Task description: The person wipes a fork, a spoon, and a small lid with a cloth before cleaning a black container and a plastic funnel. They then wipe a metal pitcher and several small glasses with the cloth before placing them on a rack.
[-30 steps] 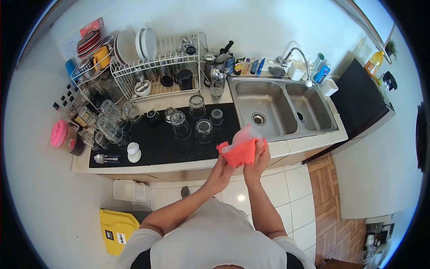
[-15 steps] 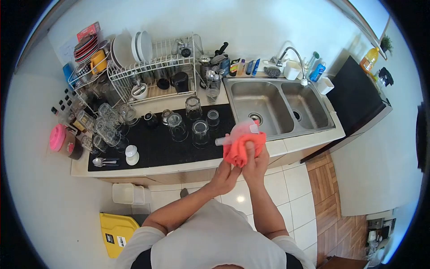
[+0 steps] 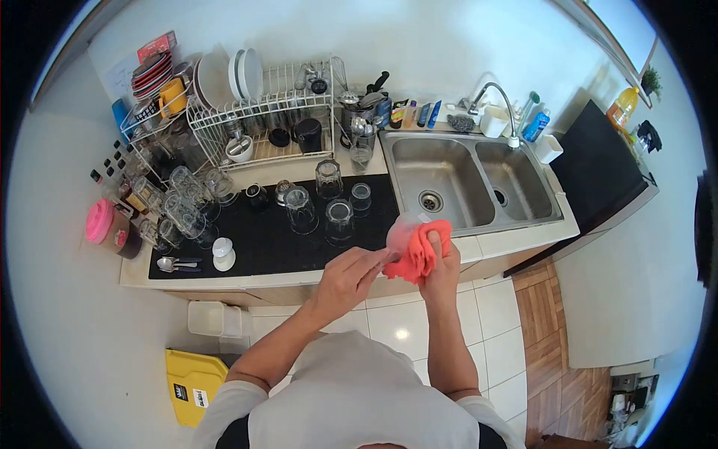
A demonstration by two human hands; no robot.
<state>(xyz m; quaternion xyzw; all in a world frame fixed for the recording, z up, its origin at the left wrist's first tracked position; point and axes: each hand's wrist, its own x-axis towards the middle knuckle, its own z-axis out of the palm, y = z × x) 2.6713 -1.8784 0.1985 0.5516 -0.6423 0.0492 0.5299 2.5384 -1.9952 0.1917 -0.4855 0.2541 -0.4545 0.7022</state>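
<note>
A red-orange cloth (image 3: 419, 254) is bunched in my right hand (image 3: 441, 273), whose fingers are closed round it. The cloth presses against a translucent plastic item (image 3: 402, 233), partly hidden by it, in front of the counter's front edge. My left hand (image 3: 350, 280) is at the left side of this item, with its fingers together on the item's narrow left end. Upturned glasses (image 3: 339, 221) stand on the black mat (image 3: 262, 239) beyond my left hand.
The double sink (image 3: 441, 179) with its faucet (image 3: 493, 93) is at the right. A wire dish rack (image 3: 262, 153) holds plates and cups at the back. More glasses (image 3: 183, 213), a white-topped item (image 3: 223, 254), spoons (image 3: 178, 264) and a pink-lidded jug (image 3: 112, 228) are on the left.
My left hand has moved left and up, from beneath the cloth to the plastic item's left end. My right hand has shifted slightly right with the cloth.
</note>
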